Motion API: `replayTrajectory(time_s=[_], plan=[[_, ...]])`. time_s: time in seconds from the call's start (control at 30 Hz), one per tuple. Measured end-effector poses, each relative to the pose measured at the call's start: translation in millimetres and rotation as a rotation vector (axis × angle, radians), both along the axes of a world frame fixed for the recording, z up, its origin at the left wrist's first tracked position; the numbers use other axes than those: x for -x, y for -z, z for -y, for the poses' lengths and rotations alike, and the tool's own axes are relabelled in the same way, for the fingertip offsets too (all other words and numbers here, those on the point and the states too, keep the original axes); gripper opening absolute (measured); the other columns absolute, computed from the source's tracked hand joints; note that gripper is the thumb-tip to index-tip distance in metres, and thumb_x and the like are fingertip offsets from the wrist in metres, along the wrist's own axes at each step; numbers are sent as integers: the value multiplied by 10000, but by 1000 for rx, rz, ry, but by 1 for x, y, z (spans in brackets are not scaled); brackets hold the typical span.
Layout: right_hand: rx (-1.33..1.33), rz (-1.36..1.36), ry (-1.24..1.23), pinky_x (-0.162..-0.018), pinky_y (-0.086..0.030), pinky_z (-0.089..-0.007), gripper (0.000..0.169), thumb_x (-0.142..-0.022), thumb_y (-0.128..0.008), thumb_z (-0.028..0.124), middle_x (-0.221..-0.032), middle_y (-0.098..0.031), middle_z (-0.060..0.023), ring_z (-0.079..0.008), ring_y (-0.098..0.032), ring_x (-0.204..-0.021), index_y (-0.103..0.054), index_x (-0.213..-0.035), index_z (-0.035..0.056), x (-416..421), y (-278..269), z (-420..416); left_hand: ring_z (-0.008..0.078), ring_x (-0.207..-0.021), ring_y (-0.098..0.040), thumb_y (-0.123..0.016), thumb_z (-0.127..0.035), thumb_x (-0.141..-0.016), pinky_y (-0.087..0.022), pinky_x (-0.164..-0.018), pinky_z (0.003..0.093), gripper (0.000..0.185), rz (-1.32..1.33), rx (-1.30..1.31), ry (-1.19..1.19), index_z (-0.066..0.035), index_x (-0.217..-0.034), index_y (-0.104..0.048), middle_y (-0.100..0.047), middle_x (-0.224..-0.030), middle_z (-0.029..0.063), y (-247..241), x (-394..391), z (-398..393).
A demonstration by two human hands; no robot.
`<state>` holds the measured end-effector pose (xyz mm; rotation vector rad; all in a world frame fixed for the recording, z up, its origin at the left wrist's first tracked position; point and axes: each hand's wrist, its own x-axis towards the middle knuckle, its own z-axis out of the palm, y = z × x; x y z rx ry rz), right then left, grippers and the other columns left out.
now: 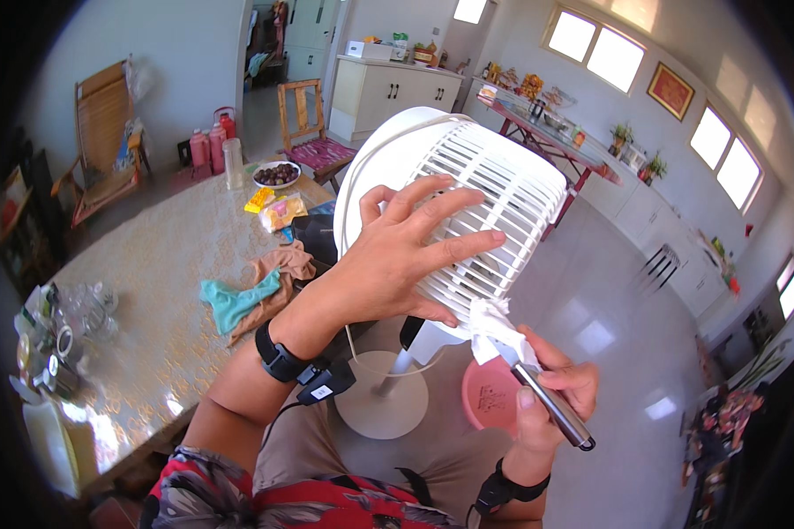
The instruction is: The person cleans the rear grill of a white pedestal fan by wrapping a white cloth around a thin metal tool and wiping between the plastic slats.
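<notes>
A white slatted fan grille [496, 198] faces upward on a fan with a pale round base [382, 403]. Across the slats lies my left hand [410, 244], its fingers spread and its thumb near the lower rim. My right hand [556, 387] grips the metal handle [559, 410] of a tool whose type I cannot tell. White tissue or cloth [496, 327] covers the tool's far end and touches the grille's lower edge. Along the fan head's left side runs a pale cord [354, 178].
A pink basin [488, 397] stands on the floor below my right hand. At left, a table [152, 278] bears teal and brown cloths [238, 301], snack packets [281, 211], a bowl of dark fruit [276, 175] and a clear glass [233, 164]. A wooden chair [308, 125] stands behind.
</notes>
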<state>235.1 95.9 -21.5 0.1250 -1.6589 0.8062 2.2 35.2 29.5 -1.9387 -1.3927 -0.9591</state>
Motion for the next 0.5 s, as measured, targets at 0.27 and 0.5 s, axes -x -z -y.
replayTrajectory(time_s=[0.27, 0.5], plan=[[200, 76, 81, -888, -481, -374, 270, -784, -686, 60, -1046, -592, -383, -287, -639, -978, -442, -877, -5, 4, -28, 18, 291, -1263, -369, -819, -465, -413, -263, -897, 459, 946, 18, -11, 32, -354, -1305, -522, -403, -1401, 16, 3, 0, 0], [253, -17, 237, -711, -601, -397, 177, -734, -563, 21, -1038, -607, -308, -287, -663, -828, -467, -879, -16, -24, -15, 6, 352, -1368, -249, -802, -547, -480, -201, -1019, 550, 1021, 59, 6, 112, -284, -1389, -419, -305, -1478, 99, 9, 14, 5]])
